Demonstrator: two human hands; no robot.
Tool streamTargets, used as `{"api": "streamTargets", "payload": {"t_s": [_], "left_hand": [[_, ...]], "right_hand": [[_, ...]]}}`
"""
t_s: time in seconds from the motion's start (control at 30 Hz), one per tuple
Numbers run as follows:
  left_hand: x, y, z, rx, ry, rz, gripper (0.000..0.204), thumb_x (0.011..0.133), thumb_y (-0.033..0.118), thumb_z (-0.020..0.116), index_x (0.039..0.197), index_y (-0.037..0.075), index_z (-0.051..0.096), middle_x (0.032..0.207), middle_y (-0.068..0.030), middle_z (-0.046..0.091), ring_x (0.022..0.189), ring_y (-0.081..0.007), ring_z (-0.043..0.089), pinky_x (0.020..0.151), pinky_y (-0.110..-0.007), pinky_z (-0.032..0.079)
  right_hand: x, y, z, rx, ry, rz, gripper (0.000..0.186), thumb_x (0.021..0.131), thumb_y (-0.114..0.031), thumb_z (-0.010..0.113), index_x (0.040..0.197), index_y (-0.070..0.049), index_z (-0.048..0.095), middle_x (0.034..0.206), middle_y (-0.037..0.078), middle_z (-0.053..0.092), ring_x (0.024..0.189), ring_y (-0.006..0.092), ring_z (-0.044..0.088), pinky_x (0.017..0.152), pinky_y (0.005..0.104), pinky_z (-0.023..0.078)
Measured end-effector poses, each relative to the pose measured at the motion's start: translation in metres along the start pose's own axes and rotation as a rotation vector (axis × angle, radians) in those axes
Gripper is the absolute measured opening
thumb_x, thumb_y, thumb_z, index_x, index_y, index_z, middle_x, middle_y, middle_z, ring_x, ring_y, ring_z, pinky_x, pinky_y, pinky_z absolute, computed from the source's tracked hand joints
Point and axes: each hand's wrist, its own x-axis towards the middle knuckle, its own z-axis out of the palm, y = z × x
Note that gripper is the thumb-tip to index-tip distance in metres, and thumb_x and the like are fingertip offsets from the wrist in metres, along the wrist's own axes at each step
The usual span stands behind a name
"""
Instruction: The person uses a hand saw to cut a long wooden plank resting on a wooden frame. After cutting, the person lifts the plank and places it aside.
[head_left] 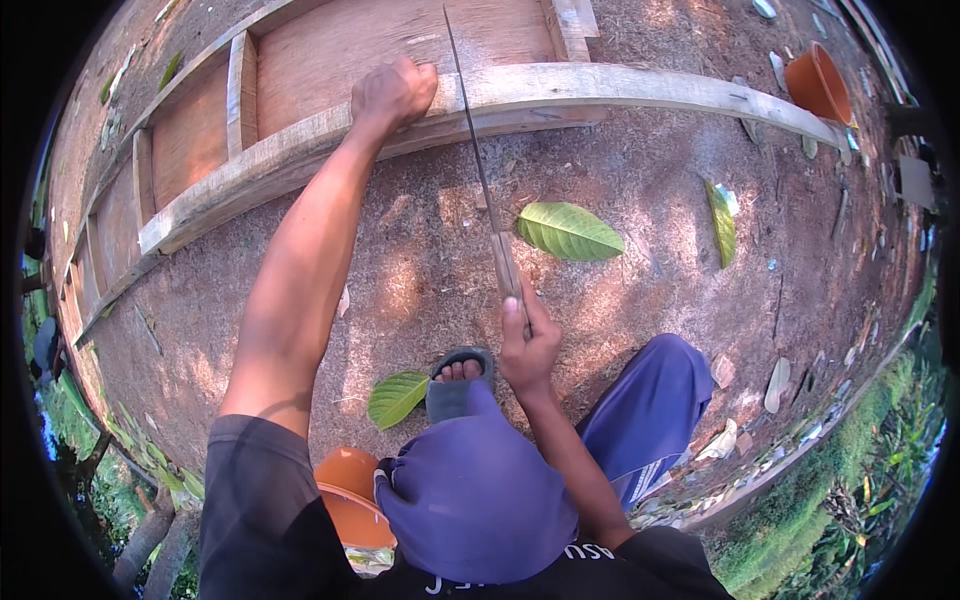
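My right hand [527, 345] is closed around the wooden handle of a handsaw [508, 268]. The saw's blade, seen nearly edge-on, runs up across a pale wooden beam [560, 84] that edges a frame backed with a reddish-brown wooden panel [330, 70]. Whether its teeth have cut into the wood cannot be made out. Left of the blade, my left hand [395, 95] grips the beam with its fingers curled over it. Beyond the frame's corner, the beam stretches far to the right.
One orange bucket [818, 84] lies near the beam's right end; another orange bucket [352, 500] is beside my left leg. Green leaves [570, 232] and dry litter are scattered over the bare soil. My sandalled foot [460, 380] is below the saw handle.
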Motion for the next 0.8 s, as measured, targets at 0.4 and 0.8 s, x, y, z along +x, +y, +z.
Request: {"api": "streamTargets", "payload": {"t_s": [0.4, 0.8], "left_hand": [[-0.004, 0.003, 0.002, 0.079, 0.066, 0.094, 0.056, 0.093, 0.042, 0.031, 0.101, -0.002, 0.064, 0.084, -0.0196, 0.069, 0.080, -0.0321, 0.067, 0.072, -0.051, 0.051], [-0.006, 0.015, 0.000, 0.056, 0.083, 0.050, 0.054, 0.091, 0.043, 0.034, 0.088, -0.001, 0.064, 0.082, -0.0210, 0.064, 0.079, -0.0369, 0.062, 0.074, -0.052, 0.047]], "right_hand": [[0.082, -0.021, 0.031, 0.075, 0.066, -0.111, 0.043, 0.099, -0.016, 0.059, 0.137, 0.004, 0.057, 0.066, 0.000, 0.057, 0.056, 0.0049, 0.048, 0.051, 0.0258, 0.040], [0.082, -0.023, 0.033, 0.057, 0.107, -0.078, 0.040, 0.101, -0.017, 0.057, 0.134, 0.005, 0.059, 0.077, 0.000, 0.060, 0.066, 0.0037, 0.048, 0.059, 0.0238, 0.042]]}}
